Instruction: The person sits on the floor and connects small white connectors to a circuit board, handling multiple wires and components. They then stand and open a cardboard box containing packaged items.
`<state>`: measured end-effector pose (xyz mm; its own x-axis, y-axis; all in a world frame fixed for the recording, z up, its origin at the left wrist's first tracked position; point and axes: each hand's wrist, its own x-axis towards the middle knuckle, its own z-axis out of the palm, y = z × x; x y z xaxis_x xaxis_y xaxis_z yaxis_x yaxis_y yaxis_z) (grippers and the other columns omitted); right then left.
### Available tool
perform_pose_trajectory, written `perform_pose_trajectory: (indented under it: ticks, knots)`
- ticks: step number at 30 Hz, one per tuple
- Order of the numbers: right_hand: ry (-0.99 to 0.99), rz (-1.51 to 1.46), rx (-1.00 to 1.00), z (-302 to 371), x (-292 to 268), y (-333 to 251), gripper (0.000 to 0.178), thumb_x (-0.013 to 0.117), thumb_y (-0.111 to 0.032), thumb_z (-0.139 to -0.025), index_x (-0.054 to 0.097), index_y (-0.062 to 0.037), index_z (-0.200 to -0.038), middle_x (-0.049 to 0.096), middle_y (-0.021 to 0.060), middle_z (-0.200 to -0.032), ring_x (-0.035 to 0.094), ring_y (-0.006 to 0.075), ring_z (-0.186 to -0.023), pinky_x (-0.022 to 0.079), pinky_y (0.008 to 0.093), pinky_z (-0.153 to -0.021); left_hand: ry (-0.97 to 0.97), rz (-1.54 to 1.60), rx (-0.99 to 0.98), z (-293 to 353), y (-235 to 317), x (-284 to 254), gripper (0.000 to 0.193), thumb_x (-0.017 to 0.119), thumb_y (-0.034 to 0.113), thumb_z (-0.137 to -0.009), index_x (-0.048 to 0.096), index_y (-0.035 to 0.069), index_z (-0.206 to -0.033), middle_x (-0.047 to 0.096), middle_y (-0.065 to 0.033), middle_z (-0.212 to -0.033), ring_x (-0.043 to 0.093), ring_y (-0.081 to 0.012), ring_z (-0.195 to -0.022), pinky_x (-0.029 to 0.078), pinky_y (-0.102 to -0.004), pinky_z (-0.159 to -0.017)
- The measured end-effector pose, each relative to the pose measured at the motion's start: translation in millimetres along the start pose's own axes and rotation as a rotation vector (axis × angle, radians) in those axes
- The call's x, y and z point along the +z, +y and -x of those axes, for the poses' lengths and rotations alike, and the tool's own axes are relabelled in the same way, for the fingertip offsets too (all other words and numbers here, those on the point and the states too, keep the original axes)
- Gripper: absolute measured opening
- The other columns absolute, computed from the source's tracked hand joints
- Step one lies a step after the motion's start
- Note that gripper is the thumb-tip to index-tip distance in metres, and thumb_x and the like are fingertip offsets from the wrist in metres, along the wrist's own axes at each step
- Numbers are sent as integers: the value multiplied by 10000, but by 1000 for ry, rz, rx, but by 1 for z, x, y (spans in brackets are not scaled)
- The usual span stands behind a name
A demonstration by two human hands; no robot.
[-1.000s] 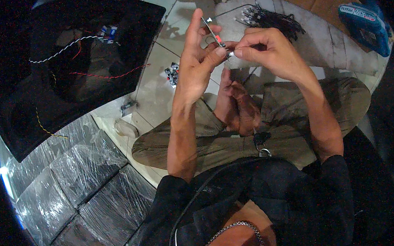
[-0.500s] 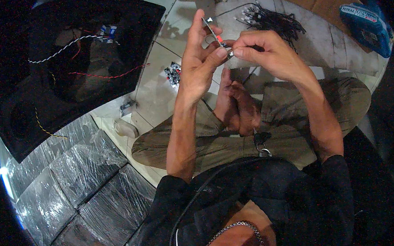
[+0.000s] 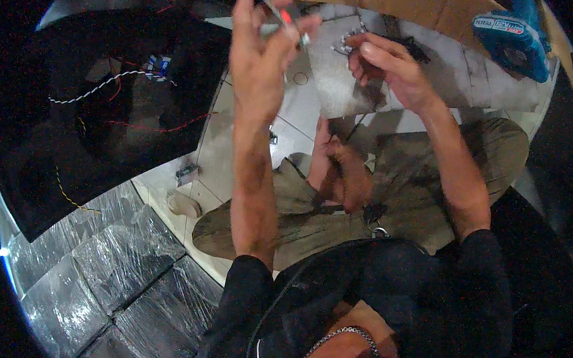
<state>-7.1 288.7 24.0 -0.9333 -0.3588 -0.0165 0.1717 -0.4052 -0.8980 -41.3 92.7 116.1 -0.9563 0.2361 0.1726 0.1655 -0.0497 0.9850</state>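
Observation:
My left hand (image 3: pixel 261 48) is raised near the top edge. Its thumb and fingers pinch a thin wire piece (image 3: pixel 283 15) with a red mark and a pale tip. My right hand (image 3: pixel 386 67) is lower and to the right, apart from the left. It lies on a bundle of black wires with white ends (image 3: pixel 346 47) on the tiled floor, fingers curled over it. Motion blur hides whether it grips any wire.
A large black panel (image 3: pixel 108 111) with red and white twisted wires lies at the left. Plastic-wrapped blocks (image 3: pixel 120 254) fill the lower left. A blue bag (image 3: pixel 511 35) sits on cardboard (image 3: pixel 386 3) at the top right. Small parts (image 3: pixel 186 172) lie on the tiles, beside my folded legs (image 3: pixel 429 180).
My hands have separated. The left one lifted up and left with the wire piece. The right one let go of it and dropped onto the wire bundle. The view tilted forward.

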Motion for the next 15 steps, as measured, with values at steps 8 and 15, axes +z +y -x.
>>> perform_pose_trajectory:
  ticks: [8,15]
  knots:
    - [215,531,56,-7,-10,-8,354,677,-385,-887,676,-93,-1088,655,6,-902,597,99,-788,502,260,-663,123,-168,165,-88,65,-5,553,548,276,-980,394,-54,-1397,564,-139,-1228,585,-236,-1060,479,-353,-923]
    - [198,1400,-451,-3,-15,21,210,680,-107,-795,691,-83,-1003,673,83,-979,617,294,-961,501,406,-856,-55,-1202,-398,38,-65,-125,277,615,278,-902,699,55,-1042,706,-113,-906,682,-267,-916,530,-394,-809]
